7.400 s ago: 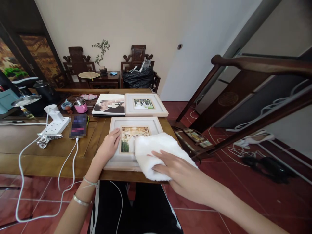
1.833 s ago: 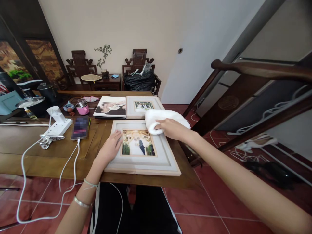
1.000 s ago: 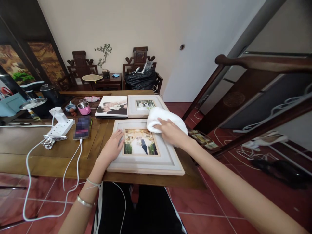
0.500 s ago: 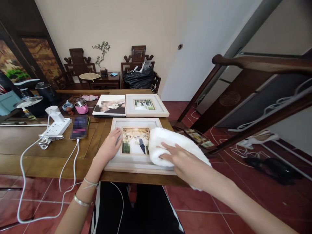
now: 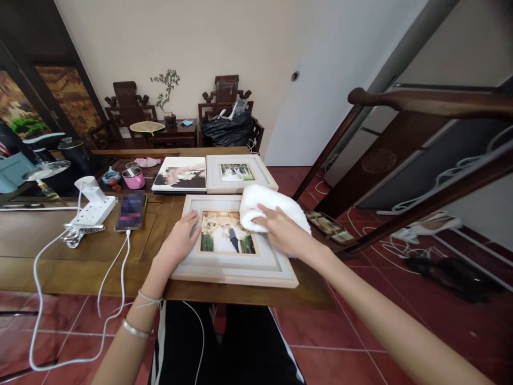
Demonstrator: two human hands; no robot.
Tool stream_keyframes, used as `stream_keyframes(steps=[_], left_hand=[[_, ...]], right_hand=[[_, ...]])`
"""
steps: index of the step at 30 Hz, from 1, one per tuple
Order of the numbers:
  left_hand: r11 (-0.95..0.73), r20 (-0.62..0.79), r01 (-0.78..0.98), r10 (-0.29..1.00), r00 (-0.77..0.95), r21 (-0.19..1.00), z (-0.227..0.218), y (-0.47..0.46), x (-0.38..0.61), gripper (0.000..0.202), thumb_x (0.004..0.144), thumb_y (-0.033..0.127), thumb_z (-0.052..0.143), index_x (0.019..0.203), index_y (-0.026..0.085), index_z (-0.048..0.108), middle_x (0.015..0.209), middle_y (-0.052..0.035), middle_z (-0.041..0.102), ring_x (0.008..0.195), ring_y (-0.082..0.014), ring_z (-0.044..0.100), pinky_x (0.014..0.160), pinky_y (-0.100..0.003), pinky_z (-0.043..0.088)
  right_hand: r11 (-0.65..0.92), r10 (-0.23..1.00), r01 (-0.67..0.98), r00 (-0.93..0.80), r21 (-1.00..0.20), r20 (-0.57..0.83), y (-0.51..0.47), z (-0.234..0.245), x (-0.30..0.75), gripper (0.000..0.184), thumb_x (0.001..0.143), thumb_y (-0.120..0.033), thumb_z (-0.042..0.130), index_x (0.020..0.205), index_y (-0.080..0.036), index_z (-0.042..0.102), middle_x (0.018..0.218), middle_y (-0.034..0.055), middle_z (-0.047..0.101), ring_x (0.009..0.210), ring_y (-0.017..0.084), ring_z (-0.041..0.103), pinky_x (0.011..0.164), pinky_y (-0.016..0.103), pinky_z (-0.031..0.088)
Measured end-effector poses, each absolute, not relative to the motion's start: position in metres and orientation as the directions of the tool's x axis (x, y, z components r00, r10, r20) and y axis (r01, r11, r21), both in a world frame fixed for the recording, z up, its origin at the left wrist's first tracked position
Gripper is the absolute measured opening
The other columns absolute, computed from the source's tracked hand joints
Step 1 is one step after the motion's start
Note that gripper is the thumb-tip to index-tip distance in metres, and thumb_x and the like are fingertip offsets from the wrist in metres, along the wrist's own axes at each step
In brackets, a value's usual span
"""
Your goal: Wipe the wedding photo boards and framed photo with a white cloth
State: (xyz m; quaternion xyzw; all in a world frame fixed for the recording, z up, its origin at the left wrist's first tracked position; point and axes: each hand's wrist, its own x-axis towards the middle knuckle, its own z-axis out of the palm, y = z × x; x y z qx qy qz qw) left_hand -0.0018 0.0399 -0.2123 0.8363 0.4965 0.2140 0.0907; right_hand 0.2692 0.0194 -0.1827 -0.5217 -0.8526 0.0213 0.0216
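A light wood picture frame (image 5: 236, 279) with a photo in its middle lies flat at the table's front edge. My left hand (image 5: 182, 235) rests on the frame's left side, its fingers stretched out. My right hand (image 5: 278, 224) grips a folded white towel (image 5: 276, 203), which covers the upper right corner of the frame. Part of the towel hangs past the frame's right side. Just behind lies a second picture frame (image 5: 262, 179), and left of that a flat item with a photo cover (image 5: 184, 174).
On the left of the wooden table (image 5: 160, 280) are a power strip (image 5: 94, 211), a charging phone (image 5: 131, 211), a pink cup (image 5: 134, 178) and loose white cables. A dark wooden chair (image 5: 368, 155) stands close on the right.
My right hand has moved the towel up and slightly left, from the frame's lower right to its upper right, uncovering the lower right corner. My left hand has stayed in place.
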Motion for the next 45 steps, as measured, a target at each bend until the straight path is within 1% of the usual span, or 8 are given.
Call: stream_keyframes(steps=[6,10,18,23,30,36,40,45], left_hand=[[-0.535,0.326,0.756,0.841,0.432,0.378,-0.215,0.04,-0.002,0.038,0.088,0.026,0.041,0.121,0.011,0.053,0.132,-0.0137,0.05,0.129,-0.024,0.038,0.107,-0.041,0.033],[-0.542,0.331,0.752,0.836,0.437,0.376,-0.219,0.043,-0.004,0.039,0.088,0.027,0.041,0.121,0.009,0.053,0.132,-0.0149,0.05,0.129,-0.0241,0.038,0.107,-0.04,0.033],[-0.549,0.334,0.75,0.832,0.444,0.37,-0.218,0.043,-0.005,0.038,0.088,0.028,0.04,0.12,0.012,0.054,0.131,-0.0133,0.051,0.129,-0.024,0.038,0.106,-0.041,0.034],[-0.53,0.31,0.748,0.846,0.434,0.399,-0.217,0.041,-0.004,0.039,0.089,0.029,0.039,0.122,0.012,0.053,0.132,-0.0127,0.051,0.13,-0.0245,0.037,0.107,-0.043,0.032],[-0.553,0.311,0.742,0.831,0.461,0.379,-0.22,0.039,-0.005,0.042,0.092,0.031,0.033,0.127,0.013,0.049,0.139,-0.0105,0.043,0.133,-0.0209,0.032,0.109,-0.04,0.029],[-0.553,0.29,0.741,0.833,0.472,0.38,-0.222,0.041,-0.007,0.044,0.092,0.032,0.033,0.129,0.013,0.046,0.141,-0.0111,0.039,0.133,-0.0215,0.032,0.109,-0.039,0.029],[-0.547,0.276,0.75,0.837,0.473,0.372,-0.222,0.041,-0.007,0.043,0.092,0.032,0.033,0.129,0.015,0.046,0.14,-0.0097,0.041,0.131,-0.0214,0.034,0.108,-0.041,0.03],[-0.542,0.277,0.749,0.84,0.467,0.382,-0.222,0.041,-0.006,0.042,0.092,0.031,0.034,0.129,0.017,0.047,0.138,-0.0086,0.044,0.13,-0.0219,0.037,0.106,-0.043,0.032]], right_hand=[[0.504,0.85,0.843,-0.523,-0.187,-0.068,-0.046,-0.175,0.276,0.06,0.057,0.006,0.035,0.109,-0.014,0.059,0.14,0.0126,0.038,0.136,0.025,0.015,0.109,0.051,0.018],[0.536,0.819,0.814,-0.566,-0.224,-0.096,-0.075,-0.17,0.276,0.062,0.055,0.005,0.035,0.106,-0.018,0.06,0.142,0.0072,0.036,0.137,0.024,0.01,0.108,0.052,0.019],[0.463,0.881,0.873,-0.472,-0.154,-0.025,-0.022,-0.174,0.275,0.061,0.062,0.007,0.034,0.115,-0.013,0.055,0.14,0.0166,0.038,0.134,0.025,0.024,0.107,0.049,0.024],[0.46,0.888,0.883,-0.457,-0.094,0.051,0.021,-0.181,0.272,0.057,0.062,0.008,0.033,0.112,-0.007,0.057,0.136,0.0225,0.041,0.133,0.028,0.024,0.104,0.053,0.026],[0.525,0.844,0.836,-0.535,-0.161,-0.028,-0.036,-0.171,0.272,0.06,0.058,0.008,0.035,0.107,-0.013,0.061,0.138,0.0147,0.042,0.135,0.027,0.019,0.107,0.054,0.02],[0.535,0.811,0.798,-0.577,-0.279,-0.095,-0.097,-0.156,0.271,0.061,0.057,0.004,0.036,0.105,-0.022,0.063,0.136,0.0069,0.045,0.134,0.026,0.023,0.106,0.051,0.027],[0.522,0.833,0.828,-0.546,-0.204,-0.082,-0.076,-0.16,0.267,0.062,0.058,0.005,0.036,0.11,-0.018,0.06,0.134,0.0137,0.046,0.131,0.027,0.031,0.105,0.05,0.029],[0.502,0.865,0.857,-0.497,-0.113,0.073,0.002,-0.176,0.269,0.06,0.062,0.004,0.038,0.118,-0.012,0.055,0.138,0.0161,0.04,0.132,0.027,0.027,0.107,0.05,0.024]])
